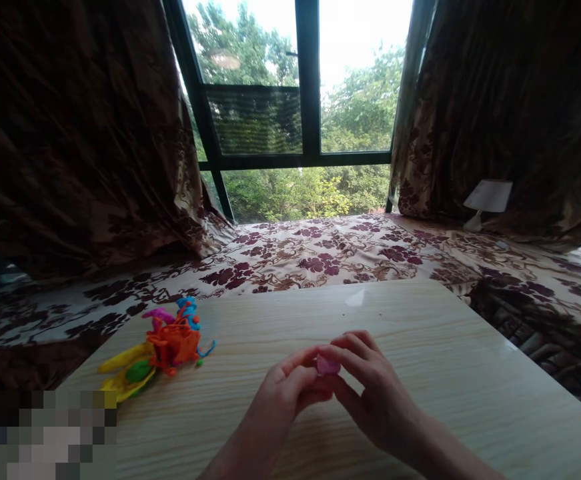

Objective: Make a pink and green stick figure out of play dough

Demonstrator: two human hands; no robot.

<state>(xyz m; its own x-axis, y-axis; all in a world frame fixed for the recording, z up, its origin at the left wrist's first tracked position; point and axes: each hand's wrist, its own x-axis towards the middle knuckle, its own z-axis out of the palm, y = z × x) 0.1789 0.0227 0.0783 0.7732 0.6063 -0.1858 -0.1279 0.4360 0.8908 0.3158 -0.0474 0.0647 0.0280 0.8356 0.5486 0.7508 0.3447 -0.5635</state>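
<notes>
Between the fingertips of both hands is a small pink lump of modelling clay point(328, 365). My left hand point(293, 387) pinches it from the left, its fingers closed together. From the right, my right hand point(365, 373) grips the same lump between thumb and fingers. Both hands are just above the wooden table point(250, 320). Over to the left on the table lie colourful clay pieces: an orange one point(177, 343), a blue one point(187, 310), a magenta one point(160, 317), a yellow one point(127, 358) and a green one point(139, 371).
Behind the table is a ledge with a floral cloth point(320, 253) below a window point(310, 160). Patterned curtains point(95, 133) hang on both sides. A small white lamp point(487, 197) stands at the right. A pixelated patch covers the lower left corner.
</notes>
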